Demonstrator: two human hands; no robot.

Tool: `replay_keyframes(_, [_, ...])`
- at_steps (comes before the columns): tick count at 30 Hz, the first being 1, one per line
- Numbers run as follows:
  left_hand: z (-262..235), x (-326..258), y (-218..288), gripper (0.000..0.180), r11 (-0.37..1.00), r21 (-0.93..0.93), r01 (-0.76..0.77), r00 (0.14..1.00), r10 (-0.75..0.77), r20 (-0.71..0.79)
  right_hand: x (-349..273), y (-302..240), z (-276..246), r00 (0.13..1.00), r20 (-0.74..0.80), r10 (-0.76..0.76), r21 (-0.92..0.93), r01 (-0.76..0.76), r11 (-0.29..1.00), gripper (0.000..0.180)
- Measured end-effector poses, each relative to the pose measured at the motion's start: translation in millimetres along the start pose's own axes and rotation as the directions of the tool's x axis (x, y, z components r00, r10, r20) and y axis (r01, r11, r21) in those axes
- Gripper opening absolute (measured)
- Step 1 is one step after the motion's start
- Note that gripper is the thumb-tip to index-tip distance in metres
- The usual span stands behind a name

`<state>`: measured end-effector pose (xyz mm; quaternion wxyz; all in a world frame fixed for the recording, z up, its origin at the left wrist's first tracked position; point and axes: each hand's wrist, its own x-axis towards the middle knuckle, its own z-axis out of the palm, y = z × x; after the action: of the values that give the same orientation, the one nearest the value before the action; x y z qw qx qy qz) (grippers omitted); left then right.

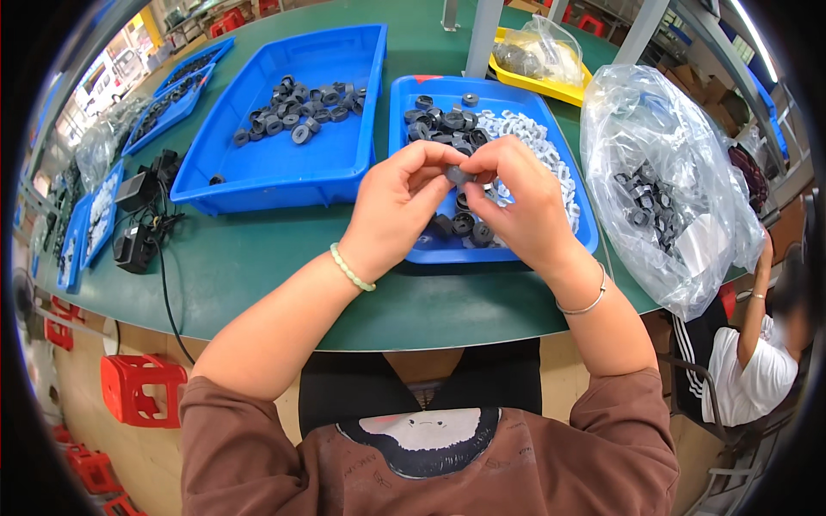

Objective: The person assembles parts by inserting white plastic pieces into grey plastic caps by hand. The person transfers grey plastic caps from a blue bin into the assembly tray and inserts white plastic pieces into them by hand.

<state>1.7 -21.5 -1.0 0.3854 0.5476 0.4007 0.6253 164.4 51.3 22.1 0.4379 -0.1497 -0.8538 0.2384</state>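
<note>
Above the near part of a shallow blue tray, my two hands meet with bent fingers. Between their fingertips is a small dark grey round plastic part, partly covered by the fingers. My left hand pinches it from the left, and my right hand grips its other side. The tray holds a pile of dark grey ring-shaped parts on its left and many small white plastic pieces on its right. More dark parts lie beneath my hands.
A deeper blue bin with dark round parts stands left. Black adapters with cables lie beside it. On the right is a clear plastic bag of dark parts; a yellow tray sits behind. Another person sits at right.
</note>
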Motion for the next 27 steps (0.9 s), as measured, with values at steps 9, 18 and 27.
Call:
replay_keyframes(9, [-8, 1, 1, 0.032, 0.986, -0.168, -0.009, 0.997, 0.021, 0.069, -1, -9, -5, 0.994, 0.001, -0.11, -0.026, 0.11, 0.994, 0.032])
replay_keyframes(18, [-4, 3, 5, 0.029, 0.979, -0.178, 0.103, 0.992, -0.089, 0.087, 0, -2, -10, 0.986, 0.018, 0.166, 0.173, -0.166, 0.971, 0.016])
replay_keyframes(27, [-6, 5, -1, 0.027, 0.98, -0.16, 0.115, 0.993, -0.109, 0.044, 1, 5, -13, 0.916, 0.219, 0.337, 0.353, -0.396, 0.848, 0.021])
